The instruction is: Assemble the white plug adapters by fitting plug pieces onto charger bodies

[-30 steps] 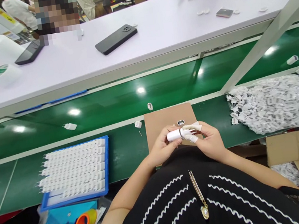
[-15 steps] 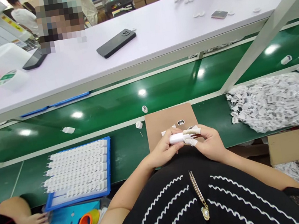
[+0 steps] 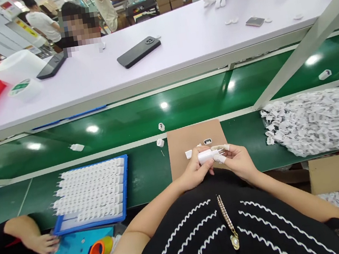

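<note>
My left hand [image 3: 196, 168] is wrapped round the body of a white plug adapter [image 3: 205, 156]. At the adapter's pronged end, the taped thumb and finger of my right hand [image 3: 236, 157] pinch it from the right. Both hands are just over the near part of a brown cardboard sheet [image 3: 178, 142]. On that sheet lie a white oval piece with a dark opening [image 3: 207, 141] and a white block [image 3: 189, 154], partly behind my left hand. A small white plug [image 3: 160, 143] stands left of the sheet.
A blue tray [image 3: 126, 184] holds rows of white plugs at left. Bagged white parts [image 3: 318, 121] lie at right. Above runs a white shelf [image 3: 91, 75] with a phone [image 3: 139, 52] and gloves. A co-worker's hand [image 3: 45, 245] is at lower left, near orange tape [image 3: 96, 253].
The view has shifted slightly, so most things appear a little further right. Both hands keep hold of the adapter. The co-worker's hand at lower left has moved slightly.
</note>
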{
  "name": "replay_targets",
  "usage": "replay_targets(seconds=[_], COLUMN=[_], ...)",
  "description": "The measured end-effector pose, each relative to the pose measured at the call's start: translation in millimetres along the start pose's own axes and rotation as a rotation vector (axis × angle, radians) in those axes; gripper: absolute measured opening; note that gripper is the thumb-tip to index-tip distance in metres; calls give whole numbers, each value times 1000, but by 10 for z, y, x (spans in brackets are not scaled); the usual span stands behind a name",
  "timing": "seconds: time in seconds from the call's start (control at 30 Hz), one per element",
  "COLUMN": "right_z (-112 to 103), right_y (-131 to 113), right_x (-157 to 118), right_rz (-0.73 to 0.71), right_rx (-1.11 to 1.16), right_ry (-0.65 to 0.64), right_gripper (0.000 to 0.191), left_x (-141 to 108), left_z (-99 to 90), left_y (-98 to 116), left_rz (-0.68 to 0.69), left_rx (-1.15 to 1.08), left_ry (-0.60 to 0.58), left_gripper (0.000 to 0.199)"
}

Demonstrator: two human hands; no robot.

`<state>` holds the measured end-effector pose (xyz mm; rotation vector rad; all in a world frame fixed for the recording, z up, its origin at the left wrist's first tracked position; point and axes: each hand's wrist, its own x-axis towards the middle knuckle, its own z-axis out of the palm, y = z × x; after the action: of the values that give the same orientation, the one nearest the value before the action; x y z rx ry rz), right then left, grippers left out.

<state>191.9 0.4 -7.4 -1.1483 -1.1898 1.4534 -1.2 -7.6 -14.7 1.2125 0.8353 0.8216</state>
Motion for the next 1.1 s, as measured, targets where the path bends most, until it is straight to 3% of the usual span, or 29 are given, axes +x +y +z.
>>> replay_targets(seconds=[0.17, 0.27, 0.33, 0.37, 0.43, 0.53, 0.6, 0.7, 0.77, 0.83, 0.93, 1.0, 1.1], right_z=[-4, -29, -163, -282, -628, -1297, -1718, -2177, -2366, -2486, -2576, -2599, -2601], right_y=[237, 395, 555, 655, 881, 1214, 1402, 1657, 1810, 1923, 1972, 1941, 1875], right_x=[106, 125, 190, 240, 359, 515, 583, 655, 699, 731, 731, 701, 660], right_rz=[130, 154, 173, 190, 255, 364, 413, 456, 536, 553, 513, 531, 585], right_rx=[47, 48, 19, -15, -146, -584, -727, -1080, -1214, -1304, -1394, -1368, -1309], right_ry=[61, 45, 20, 30, 116, 396, 489, 557, 569, 566, 543, 536, 554], right_gripper=[76, 78, 78, 78, 78, 74, 84, 86, 80, 73, 64, 62, 60], left_x=[149, 231, 300, 340, 428, 545, 590, 628, 672, 747, 872, 910, 852], left_z=[-197, -348, -532, -672, -1067, -1907, -2528, -3338, -3732, -4010, -4259, -4332, -4297], left_y=[-224, -372, -481, -532, -615, -666, -675, -740, -847, -991, -1199, -1297, -1379], left_rz=[-22, -114, -174, -180, -144, -72, -61, -106, -172, -234, -303, -333, -344], left_rx=[36, -11, -95, -120, -90, 83, 167, 313, 399, 462, 527, 565, 656], left_ry=[95, 92, 95, 137, 355, 824, 1038, 1285, 1356, 1364, 1333, 1322, 1387], left_gripper=[48, 50, 57, 59, 60, 57, 53, 52, 48, 43, 40, 42, 67])
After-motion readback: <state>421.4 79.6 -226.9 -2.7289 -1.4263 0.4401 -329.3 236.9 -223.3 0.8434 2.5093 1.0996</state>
